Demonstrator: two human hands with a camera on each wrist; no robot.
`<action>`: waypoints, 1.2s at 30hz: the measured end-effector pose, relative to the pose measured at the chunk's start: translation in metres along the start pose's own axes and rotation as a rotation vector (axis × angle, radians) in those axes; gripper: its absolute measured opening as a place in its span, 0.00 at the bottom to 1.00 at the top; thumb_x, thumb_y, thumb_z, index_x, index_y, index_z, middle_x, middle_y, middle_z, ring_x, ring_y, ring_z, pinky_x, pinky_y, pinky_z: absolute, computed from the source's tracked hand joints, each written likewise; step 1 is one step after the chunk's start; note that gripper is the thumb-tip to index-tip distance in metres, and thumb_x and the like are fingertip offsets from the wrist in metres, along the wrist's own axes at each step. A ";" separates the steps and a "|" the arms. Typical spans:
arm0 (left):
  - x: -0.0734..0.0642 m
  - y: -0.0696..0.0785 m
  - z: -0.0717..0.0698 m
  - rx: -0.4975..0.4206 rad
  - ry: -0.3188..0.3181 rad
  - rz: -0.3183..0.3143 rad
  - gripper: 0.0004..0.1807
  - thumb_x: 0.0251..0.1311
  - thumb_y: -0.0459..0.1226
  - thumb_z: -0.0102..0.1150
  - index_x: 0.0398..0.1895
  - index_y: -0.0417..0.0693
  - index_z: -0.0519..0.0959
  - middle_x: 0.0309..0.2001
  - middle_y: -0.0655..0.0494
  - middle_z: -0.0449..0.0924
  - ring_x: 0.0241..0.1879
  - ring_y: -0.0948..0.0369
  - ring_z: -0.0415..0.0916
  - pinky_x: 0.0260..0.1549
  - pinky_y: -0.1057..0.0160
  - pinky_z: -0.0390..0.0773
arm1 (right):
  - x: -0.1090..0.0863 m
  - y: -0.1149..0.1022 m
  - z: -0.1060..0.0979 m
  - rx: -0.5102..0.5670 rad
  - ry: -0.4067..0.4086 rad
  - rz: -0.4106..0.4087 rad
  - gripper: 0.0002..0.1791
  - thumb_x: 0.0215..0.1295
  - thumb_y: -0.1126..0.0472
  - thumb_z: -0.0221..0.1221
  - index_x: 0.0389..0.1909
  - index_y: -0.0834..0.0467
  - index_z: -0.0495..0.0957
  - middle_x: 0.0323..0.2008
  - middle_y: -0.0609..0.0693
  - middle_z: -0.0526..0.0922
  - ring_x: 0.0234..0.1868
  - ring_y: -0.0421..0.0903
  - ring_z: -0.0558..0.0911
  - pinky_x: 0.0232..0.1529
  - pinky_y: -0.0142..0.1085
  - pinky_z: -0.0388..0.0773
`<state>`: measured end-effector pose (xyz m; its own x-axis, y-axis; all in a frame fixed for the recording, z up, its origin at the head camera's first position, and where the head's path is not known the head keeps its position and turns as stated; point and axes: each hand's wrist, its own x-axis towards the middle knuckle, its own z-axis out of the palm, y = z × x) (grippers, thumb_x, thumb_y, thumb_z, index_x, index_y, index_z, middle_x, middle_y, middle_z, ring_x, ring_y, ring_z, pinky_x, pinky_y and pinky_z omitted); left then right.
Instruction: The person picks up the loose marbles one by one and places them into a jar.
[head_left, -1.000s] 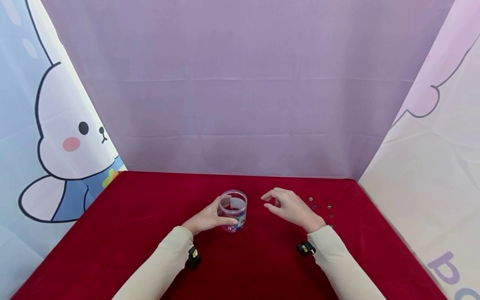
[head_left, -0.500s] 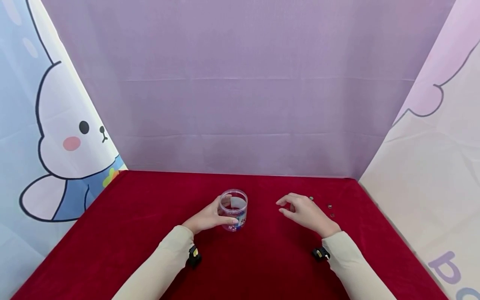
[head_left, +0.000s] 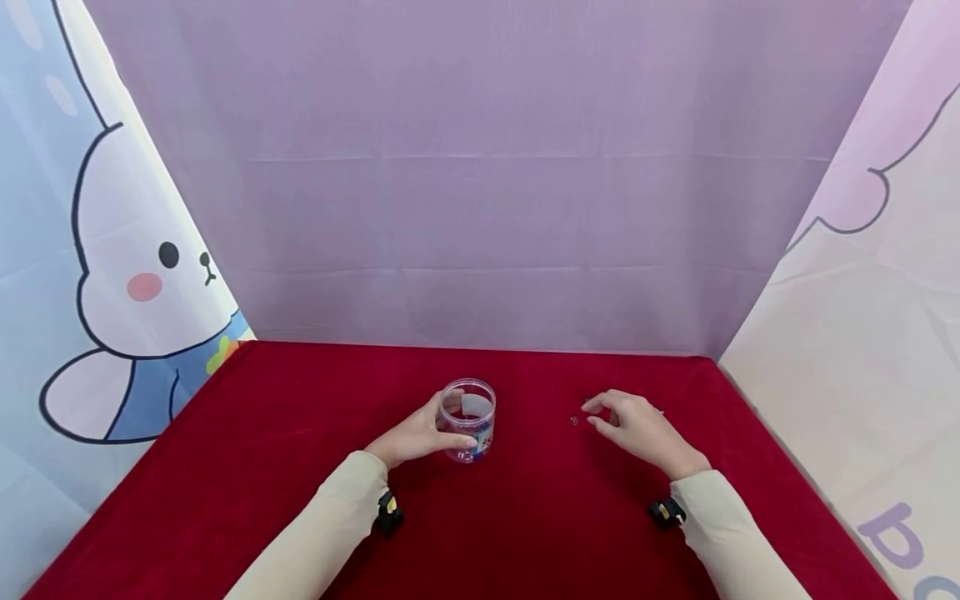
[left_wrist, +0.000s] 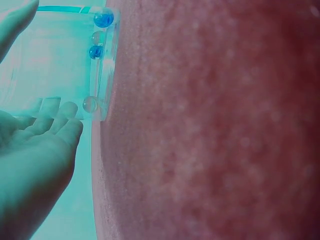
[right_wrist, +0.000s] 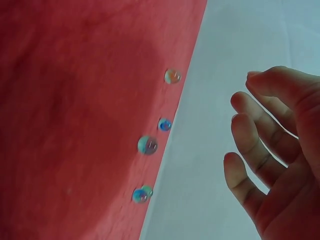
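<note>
A clear plastic jar [head_left: 482, 421] without a lid stands upright on the red cloth. My left hand [head_left: 415, 433] grips it from the left, thumb across the front and fingers behind. In the left wrist view, blue marbles [left_wrist: 103, 20] and clear marbles [left_wrist: 90, 104] lie at its bottom. Right of the jar, my right hand [head_left: 641, 429] hovers over the cloth, fingers loosely bent, thumb and forefinger apart, nothing seen between them. A small marble [head_left: 574, 421] lies just left of its fingertips. Several marbles [right_wrist: 147, 145] show in the right wrist view, apart from the fingers.
Red cloth [head_left: 315, 392] covers the table. A purple curtain [head_left: 480, 183] hangs behind it. A printed blue and white sheet [head_left: 142, 325] stands at the left, and a pale sheet [head_left: 862, 333] at the right. Each wrist wears a small black camera [head_left: 388, 512].
My right hand has moved rightward, away from the jar. The marble left of its fingertips has come into view, while those farther right are now mostly hidden behind it. The left hand stays still.
</note>
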<state>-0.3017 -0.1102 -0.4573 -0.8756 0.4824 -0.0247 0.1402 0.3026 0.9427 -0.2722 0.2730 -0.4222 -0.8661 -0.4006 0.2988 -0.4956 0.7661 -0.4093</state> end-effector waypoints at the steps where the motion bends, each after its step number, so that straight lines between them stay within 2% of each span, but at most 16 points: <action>1: 0.000 0.000 0.000 0.000 0.000 0.001 0.47 0.56 0.47 0.74 0.74 0.51 0.57 0.65 0.52 0.68 0.64 0.52 0.65 0.62 0.43 0.69 | -0.001 0.002 -0.001 -0.007 0.001 0.006 0.12 0.64 0.65 0.67 0.48 0.55 0.84 0.43 0.43 0.82 0.34 0.39 0.75 0.35 0.33 0.78; 8: 0.000 -0.001 0.000 -0.001 0.002 0.000 0.47 0.56 0.47 0.74 0.74 0.50 0.57 0.66 0.52 0.68 0.65 0.52 0.65 0.62 0.43 0.68 | -0.006 0.015 -0.004 -0.035 0.002 0.040 0.11 0.64 0.64 0.67 0.47 0.55 0.85 0.41 0.42 0.83 0.34 0.41 0.76 0.36 0.37 0.78; 12: 0.000 0.000 0.000 0.000 0.001 -0.004 0.48 0.55 0.47 0.74 0.74 0.51 0.57 0.65 0.52 0.68 0.65 0.53 0.65 0.62 0.44 0.68 | -0.007 0.022 -0.005 -0.065 -0.016 0.054 0.10 0.64 0.64 0.67 0.45 0.57 0.85 0.41 0.44 0.83 0.39 0.46 0.79 0.40 0.42 0.79; 20: 0.000 0.003 0.001 0.017 0.001 0.008 0.49 0.55 0.47 0.75 0.75 0.49 0.56 0.66 0.52 0.67 0.65 0.53 0.65 0.63 0.45 0.69 | -0.006 0.026 -0.007 -0.101 -0.035 0.080 0.08 0.63 0.63 0.67 0.43 0.57 0.86 0.40 0.48 0.83 0.42 0.53 0.82 0.42 0.48 0.80; 26: 0.000 0.002 0.000 0.021 -0.002 0.015 0.49 0.55 0.47 0.75 0.75 0.48 0.56 0.67 0.51 0.67 0.65 0.53 0.64 0.63 0.45 0.68 | -0.005 0.027 -0.006 -0.116 -0.069 0.142 0.09 0.63 0.61 0.67 0.44 0.56 0.86 0.47 0.53 0.84 0.56 0.60 0.79 0.46 0.53 0.80; 28: 0.000 0.002 0.000 0.020 -0.001 0.011 0.49 0.55 0.47 0.74 0.75 0.49 0.56 0.66 0.51 0.67 0.65 0.53 0.65 0.62 0.45 0.68 | -0.005 0.028 -0.004 -0.119 -0.085 0.165 0.09 0.63 0.61 0.68 0.44 0.56 0.86 0.46 0.53 0.85 0.55 0.58 0.80 0.46 0.53 0.80; 32: 0.000 0.002 0.000 0.020 0.000 0.007 0.48 0.56 0.47 0.74 0.75 0.50 0.56 0.66 0.52 0.67 0.65 0.53 0.65 0.62 0.45 0.68 | -0.005 0.031 -0.002 -0.120 -0.114 0.193 0.09 0.62 0.61 0.68 0.43 0.55 0.86 0.42 0.49 0.85 0.44 0.51 0.82 0.42 0.51 0.80; 36: 0.000 0.002 0.000 0.024 0.001 0.010 0.49 0.55 0.47 0.74 0.75 0.49 0.56 0.66 0.52 0.67 0.65 0.53 0.65 0.63 0.45 0.68 | -0.005 0.033 0.000 -0.121 -0.135 0.210 0.09 0.62 0.61 0.68 0.43 0.55 0.86 0.41 0.47 0.85 0.42 0.48 0.82 0.42 0.51 0.80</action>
<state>-0.3015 -0.1098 -0.4558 -0.8745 0.4848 -0.0149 0.1599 0.3173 0.9347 -0.2846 0.3004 -0.4372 -0.9538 -0.2841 0.0980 -0.3003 0.8904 -0.3420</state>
